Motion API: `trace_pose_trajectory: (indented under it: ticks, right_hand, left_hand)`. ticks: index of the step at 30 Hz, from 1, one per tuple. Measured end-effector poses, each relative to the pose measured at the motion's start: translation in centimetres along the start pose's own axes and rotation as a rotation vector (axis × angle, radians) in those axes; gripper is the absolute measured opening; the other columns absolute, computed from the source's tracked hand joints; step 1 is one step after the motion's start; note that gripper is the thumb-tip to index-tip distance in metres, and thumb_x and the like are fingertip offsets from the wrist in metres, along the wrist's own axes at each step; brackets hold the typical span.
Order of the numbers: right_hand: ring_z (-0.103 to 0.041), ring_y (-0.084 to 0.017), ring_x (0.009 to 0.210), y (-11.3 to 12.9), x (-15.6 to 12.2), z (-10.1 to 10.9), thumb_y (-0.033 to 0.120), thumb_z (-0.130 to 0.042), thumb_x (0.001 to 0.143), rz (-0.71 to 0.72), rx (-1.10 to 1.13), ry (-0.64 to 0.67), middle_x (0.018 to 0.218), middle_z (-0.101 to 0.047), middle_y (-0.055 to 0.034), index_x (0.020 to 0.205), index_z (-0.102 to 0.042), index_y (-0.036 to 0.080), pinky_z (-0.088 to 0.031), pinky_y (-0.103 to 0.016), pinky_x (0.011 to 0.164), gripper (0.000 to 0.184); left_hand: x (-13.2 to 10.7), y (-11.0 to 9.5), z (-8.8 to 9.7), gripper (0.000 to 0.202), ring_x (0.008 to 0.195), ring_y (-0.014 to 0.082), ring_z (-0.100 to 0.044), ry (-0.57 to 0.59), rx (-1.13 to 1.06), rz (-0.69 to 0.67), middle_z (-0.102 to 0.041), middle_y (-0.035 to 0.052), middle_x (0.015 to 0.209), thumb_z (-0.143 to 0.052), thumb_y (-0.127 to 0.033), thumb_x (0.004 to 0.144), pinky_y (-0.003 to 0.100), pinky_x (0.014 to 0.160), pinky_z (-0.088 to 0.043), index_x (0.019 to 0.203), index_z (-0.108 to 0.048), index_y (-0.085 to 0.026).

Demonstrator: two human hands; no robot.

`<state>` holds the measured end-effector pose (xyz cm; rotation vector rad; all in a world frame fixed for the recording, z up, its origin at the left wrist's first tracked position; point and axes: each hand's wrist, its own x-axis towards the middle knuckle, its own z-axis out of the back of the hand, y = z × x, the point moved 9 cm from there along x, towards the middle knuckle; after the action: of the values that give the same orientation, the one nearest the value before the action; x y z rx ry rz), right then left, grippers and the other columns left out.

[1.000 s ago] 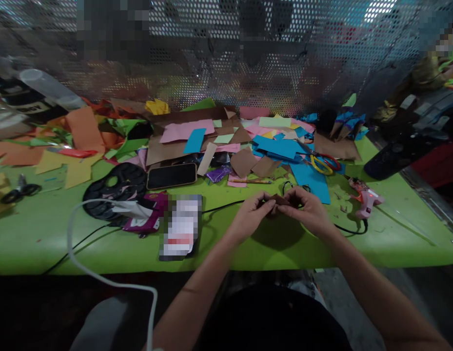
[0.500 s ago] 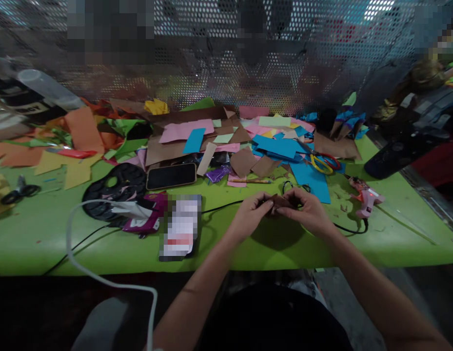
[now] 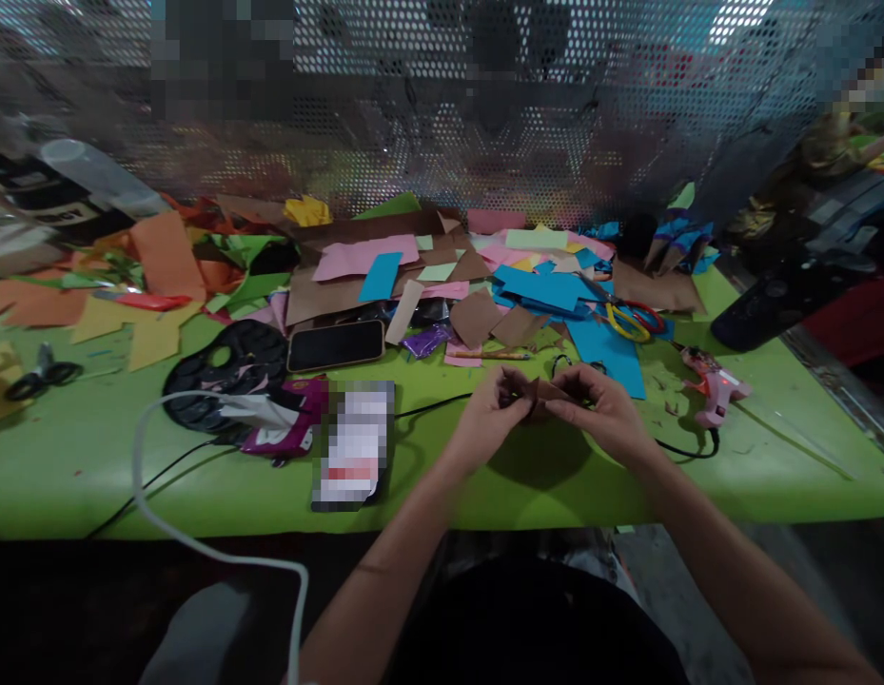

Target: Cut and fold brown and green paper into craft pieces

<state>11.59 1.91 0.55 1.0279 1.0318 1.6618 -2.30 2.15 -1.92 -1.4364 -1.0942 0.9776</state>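
Between my two hands is a small piece of brown paper (image 3: pixel 545 392), folded or creased, held above the green tabletop. My left hand (image 3: pixel 500 407) pinches its left side between thumb and fingers. The right side is gripped the same way by my right hand (image 3: pixel 599 404). Fingers cover much of the paper, so its full shape is hidden. Just beyond the hands lie a pencil (image 3: pixel 495 356) and blue paper (image 3: pixel 613 354). To the right rests a pink glue gun (image 3: pixel 714 385) with a small red light.
Scissors with red and yellow handles (image 3: pixel 631 321) lie on the coloured paper scraps. Left are a black phone (image 3: pixel 336 345), a second phone (image 3: pixel 356 442), a tissue pack (image 3: pixel 281 419), a black palette (image 3: pixel 220 366) and black scissors (image 3: pixel 43 373). A dark bottle (image 3: pixel 752 309) lies right; a white cable (image 3: pixel 220 552) hangs in front.
The brown paper has shifted slightly between my fingers, and a pointed corner now stands up. Both hands stay in nearly the same place, still pinching it.
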Motion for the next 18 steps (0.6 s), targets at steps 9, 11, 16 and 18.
trace_pose_trajectory:
  ticks: [9, 11, 16, 18]
  right_hand:
    - [-0.058, -0.017, 0.075, 0.3, -0.1, 1.1, 0.033, -0.072, 0.078, 0.023, -0.051, -0.143, 0.082, -0.064, -0.0007, 0.093, -0.060, 0.022, -0.044, -0.027, 0.065, 0.022]
    - [-0.058, -0.017, 0.074, 0.5, -0.2, 1.2, 0.033, -0.071, 0.079, 0.046, -0.085, -0.153, 0.082, -0.064, -0.0011, 0.094, -0.060, 0.022, -0.044, -0.028, 0.065, 0.022]
    - [-0.055, -0.015, 0.068, 1.0, -0.3, 1.0, 0.029, -0.069, 0.079, 0.102, -0.187, -0.163, 0.079, -0.062, -0.0003, 0.095, -0.062, 0.022, -0.043, -0.027, 0.061, 0.019]
    - [-0.055, -0.014, 0.067, 1.0, -0.3, 0.9, 0.029, -0.069, 0.080, 0.110, -0.201, -0.159, 0.077, -0.062, -0.0001, 0.095, -0.062, 0.022, -0.044, -0.027, 0.061, 0.018]
  left_hand:
    - [-1.0, -3.5, 0.5, 0.006, 0.088, 0.0169, -0.054, -0.132, 0.477, -0.341, -0.057, 0.0033, 0.090, -0.059, -0.025, 0.088, 0.029, 0.076, -0.043, 0.085, -0.057, -0.020]
    - [-0.9, -3.4, 0.1, 0.008, 0.086, 0.0169, -0.054, -0.107, 0.536, -0.335, -0.057, 0.0033, 0.088, -0.058, -0.027, 0.089, 0.029, 0.074, -0.043, 0.085, -0.060, -0.020]
    - [-0.6, -2.7, -0.2, 0.018, 0.074, 0.0143, -0.050, -0.094, 0.526, -0.283, -0.051, 0.0003, 0.079, -0.059, -0.030, 0.087, 0.027, 0.066, -0.040, 0.074, -0.057, -0.018]
    - [-0.5, -2.5, -0.3, 0.022, 0.073, 0.0141, -0.050, -0.088, 0.505, -0.273, -0.049, -0.0006, 0.075, -0.060, -0.030, 0.086, 0.027, 0.065, -0.039, 0.069, -0.055, -0.018]
